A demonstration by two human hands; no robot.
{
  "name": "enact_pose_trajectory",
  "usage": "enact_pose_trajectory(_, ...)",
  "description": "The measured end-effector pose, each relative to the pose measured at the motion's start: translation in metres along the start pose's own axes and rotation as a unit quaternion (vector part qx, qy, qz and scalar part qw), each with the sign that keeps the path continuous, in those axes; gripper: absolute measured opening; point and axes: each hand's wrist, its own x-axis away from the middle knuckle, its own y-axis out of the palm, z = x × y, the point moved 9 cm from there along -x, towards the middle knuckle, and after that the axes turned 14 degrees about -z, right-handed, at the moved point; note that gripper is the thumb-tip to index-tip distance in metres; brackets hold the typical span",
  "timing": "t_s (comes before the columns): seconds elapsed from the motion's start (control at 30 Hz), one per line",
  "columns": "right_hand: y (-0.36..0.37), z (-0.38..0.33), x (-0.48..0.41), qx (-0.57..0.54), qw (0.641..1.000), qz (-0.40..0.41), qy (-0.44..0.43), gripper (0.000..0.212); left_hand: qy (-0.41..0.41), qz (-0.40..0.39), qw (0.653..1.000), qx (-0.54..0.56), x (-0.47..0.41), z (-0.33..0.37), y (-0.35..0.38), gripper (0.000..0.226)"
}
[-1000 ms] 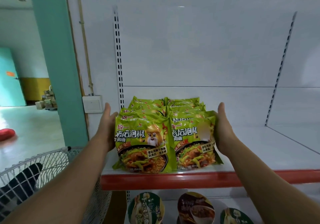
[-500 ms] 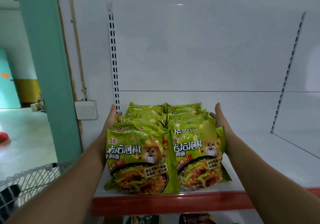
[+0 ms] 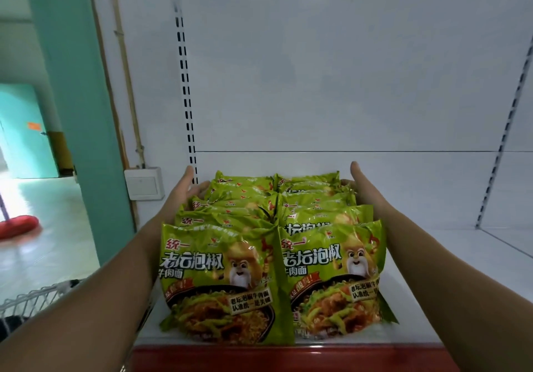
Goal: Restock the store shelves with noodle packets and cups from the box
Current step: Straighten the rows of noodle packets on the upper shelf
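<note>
The left hand (image 3: 184,191), centre left of the frame, lies flat with straight fingers against the outer side of the left row of noodle packets (image 3: 219,279). The right hand (image 3: 362,188) presses likewise against the right row. Both green rows stand side by side, touching, on the white shelf (image 3: 432,299). A wall switch (image 3: 143,183) sits further left, and a wire basket (image 3: 31,299) is at lower left.

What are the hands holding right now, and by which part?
Left hand and right hand press flat against the outer sides of the green noodle packets; nothing is gripped.
</note>
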Motion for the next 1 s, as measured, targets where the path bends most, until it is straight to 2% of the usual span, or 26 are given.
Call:
enact_pose_trajectory(0.07, -0.001, -0.008, 0.005, 0.011, 0.999, 0.025, -0.017, 0.074, 0.013, 0.005, 0.999, -0.031, -0.003, 0.006, 0.002, 0.078)
enact_pose_trajectory(0.13, 0.006, -0.010, 0.007, 0.058, 0.998, 0.011, -0.001, 0.070, -0.007, -0.044, 0.996, -0.072, -0.007, 0.006, 0.015, 0.077)
enact_pose_trajectory(0.2, 0.012, -0.012, 0.012, 0.108, 0.994, 0.012, 0.014, 0.071, -0.018, -0.057, 0.991, -0.123, -0.003, 0.010, 0.028, 0.070)
enact_pose_trajectory(0.33, 0.005, -0.042, 0.032, 0.212, 0.975, 0.064, -0.029, 0.067, 0.011, 0.072, 0.961, -0.267, 0.019, 0.049, 0.009, 0.073)
enact_pose_trajectory(0.43, 0.011, -0.067, 0.047, 0.264, 0.960, 0.054, -0.073, 0.060, 0.036, 0.071, 0.941, -0.329, 0.033, 0.075, 0.014, 0.069)
enact_pose_trajectory(0.53, 0.031, -0.086, 0.062, 0.327, 0.936, 0.054, -0.116, 0.056, 0.058, 0.074, 0.894, -0.438, 0.054, 0.096, 0.037, 0.067)
enact_pose_trajectory(0.57, 0.040, -0.087, 0.068, 0.342, 0.930, 0.053, -0.126, 0.056, 0.090, 0.083, 0.889, -0.441, 0.062, 0.101, 0.044, 0.065)
enact_pose_trajectory(0.63, 0.049, -0.084, 0.081, 0.353, 0.922, 0.072, -0.142, 0.057, 0.139, 0.105, 0.902, -0.395, 0.079, 0.102, 0.048, 0.063)
enact_pose_trajectory(0.7, 0.047, -0.075, 0.096, 0.322, 0.929, 0.103, -0.153, 0.055, 0.155, 0.133, 0.911, -0.358, 0.098, 0.091, 0.042, 0.061)
enact_pose_trajectory(0.73, 0.047, -0.071, 0.105, 0.306, 0.932, 0.115, -0.156, 0.054, 0.158, 0.146, 0.903, -0.372, 0.107, 0.085, 0.039, 0.060)
enact_pose_trajectory(0.8, 0.046, -0.070, 0.125, 0.298, 0.930, 0.147, -0.158, 0.050, 0.195, 0.164, 0.864, -0.434, 0.128, 0.079, 0.043, 0.058)
enact_pose_trajectory(0.87, 0.048, -0.076, 0.145, 0.329, 0.910, 0.181, -0.178, 0.049, 0.263, 0.148, 0.800, -0.518, 0.152, 0.079, 0.061, 0.060)
enact_pose_trajectory(0.93, 0.054, -0.079, 0.160, 0.388, 0.878, 0.199, -0.197, 0.053, 0.296, 0.123, 0.713, -0.623, 0.168, 0.068, 0.084, 0.076)
enact_pose_trajectory(0.97, 0.058, -0.075, 0.166, 0.407, 0.869, 0.201, -0.196, 0.060, 0.290, 0.122, 0.682, -0.660, 0.172, 0.059, 0.089, 0.088)
enact_pose_trajectory(1.0, 0.060, -0.065, 0.170, 0.412, 0.869, 0.199, -0.186, 0.069, 0.273, 0.131, 0.672, -0.676, 0.176, 0.048, 0.089, 0.101)
